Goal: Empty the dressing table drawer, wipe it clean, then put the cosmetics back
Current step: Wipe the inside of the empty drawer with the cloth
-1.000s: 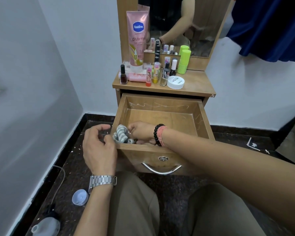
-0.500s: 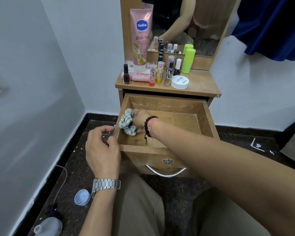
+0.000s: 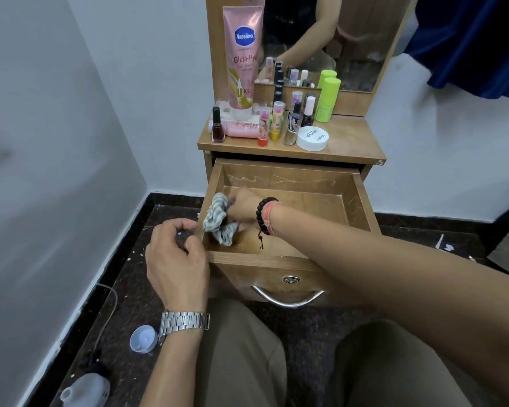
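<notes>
bench point(image 3: 347, 142): wooden top below the mirror, cosmetics clustered at its 9 to 12 o'clock
on bench: tall pink tube point(image 3: 243, 58); dark polish bottle point(image 3: 217, 126); white round jar point(image 3: 312, 138); green stick point(image 3: 327, 99)
floor point(image 3: 124, 295): dark speckled; pale blue cap point(image 3: 143, 338) at 7 o'clock

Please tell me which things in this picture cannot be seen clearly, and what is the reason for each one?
- Head view: the near inside corner of the drawer floor is hidden by the right hand, its forearm and the striped cloth.
- Fingertips of the left hand: curled away, so contact with the drawer edge is unclear.
- Vaseline tube: top cut off by the frame.
- White jar: lid print too small to read surely.
</notes>
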`<state>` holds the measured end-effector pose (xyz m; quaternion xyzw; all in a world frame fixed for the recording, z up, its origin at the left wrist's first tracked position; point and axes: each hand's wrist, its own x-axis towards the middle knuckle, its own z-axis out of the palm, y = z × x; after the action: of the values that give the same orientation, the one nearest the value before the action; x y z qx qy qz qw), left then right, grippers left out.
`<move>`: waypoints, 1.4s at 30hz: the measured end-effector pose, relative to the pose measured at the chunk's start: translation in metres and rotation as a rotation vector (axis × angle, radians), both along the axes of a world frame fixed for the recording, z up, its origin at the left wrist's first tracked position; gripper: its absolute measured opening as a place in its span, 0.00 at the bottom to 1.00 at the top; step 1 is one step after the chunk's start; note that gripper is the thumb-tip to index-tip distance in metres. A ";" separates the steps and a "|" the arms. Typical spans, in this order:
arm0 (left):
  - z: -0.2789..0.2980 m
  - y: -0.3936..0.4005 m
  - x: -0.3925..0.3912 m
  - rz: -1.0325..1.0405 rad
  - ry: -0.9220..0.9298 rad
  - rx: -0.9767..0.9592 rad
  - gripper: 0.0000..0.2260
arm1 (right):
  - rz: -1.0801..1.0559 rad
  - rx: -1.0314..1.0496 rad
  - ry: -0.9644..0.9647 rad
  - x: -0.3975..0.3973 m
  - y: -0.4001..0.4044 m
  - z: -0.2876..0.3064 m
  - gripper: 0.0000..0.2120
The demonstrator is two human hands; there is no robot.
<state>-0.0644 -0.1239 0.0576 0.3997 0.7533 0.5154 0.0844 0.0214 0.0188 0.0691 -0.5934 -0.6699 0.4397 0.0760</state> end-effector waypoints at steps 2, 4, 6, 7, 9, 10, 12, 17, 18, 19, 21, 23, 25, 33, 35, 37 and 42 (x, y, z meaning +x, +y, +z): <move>0.001 0.000 0.000 -0.010 -0.004 -0.001 0.10 | 0.083 -0.079 -0.010 0.002 -0.014 0.001 0.10; 0.002 -0.001 0.001 -0.016 -0.002 0.000 0.10 | 0.159 -0.100 -0.039 0.003 -0.024 0.003 0.10; 0.002 -0.002 0.001 -0.018 -0.002 0.000 0.10 | 0.180 -0.081 -0.050 0.004 -0.029 0.003 0.08; 0.002 -0.003 0.001 -0.020 -0.005 0.000 0.10 | 0.163 -0.075 -0.049 0.003 -0.029 0.002 0.06; 0.002 -0.003 0.001 -0.024 -0.009 0.000 0.10 | 0.090 -0.098 -0.017 0.000 -0.025 -0.002 0.08; 0.002 -0.003 0.000 -0.026 -0.009 -0.002 0.10 | 0.042 -0.127 0.012 -0.001 -0.022 -0.004 0.09; 0.002 -0.003 -0.001 -0.028 -0.008 -0.005 0.10 | -0.031 -0.129 0.039 -0.002 -0.015 -0.006 0.08; 0.001 -0.001 0.000 -0.028 -0.007 -0.009 0.10 | -0.178 0.169 0.026 -0.003 0.018 -0.004 0.14; 0.001 -0.002 0.000 -0.030 -0.006 -0.008 0.10 | -0.226 0.206 0.043 -0.004 0.024 -0.005 0.14; 0.001 -0.002 0.000 -0.033 -0.006 -0.007 0.10 | -0.284 0.230 0.076 -0.005 0.028 -0.007 0.14; 0.001 -0.002 -0.001 -0.038 -0.007 -0.002 0.10 | -0.378 0.267 0.131 -0.005 0.033 -0.010 0.13; 0.000 -0.002 -0.001 -0.040 -0.015 -0.001 0.10 | -0.401 0.317 0.134 -0.001 0.036 -0.013 0.08; 0.000 -0.002 -0.002 -0.044 -0.029 0.006 0.10 | -0.402 0.376 0.095 0.004 0.038 -0.013 0.07; 0.000 -0.004 -0.004 -0.058 -0.054 0.000 0.09 | -0.572 0.456 -0.023 0.057 0.043 -0.019 0.04; 0.002 -0.004 -0.004 -0.062 -0.058 -0.002 0.09 | -0.594 0.478 -0.081 0.076 0.040 -0.017 0.04; 0.003 -0.004 -0.002 -0.065 -0.058 -0.009 0.09 | -0.568 0.528 -0.206 0.095 0.037 -0.013 0.03; 0.007 -0.006 0.001 -0.063 -0.071 -0.012 0.09 | -0.484 0.628 -0.504 0.132 0.032 -0.007 0.08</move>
<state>-0.0639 -0.1295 0.0642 0.4040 0.7400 0.5219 0.1295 0.1538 0.0513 0.0624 -0.7691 -0.6105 0.0276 0.1873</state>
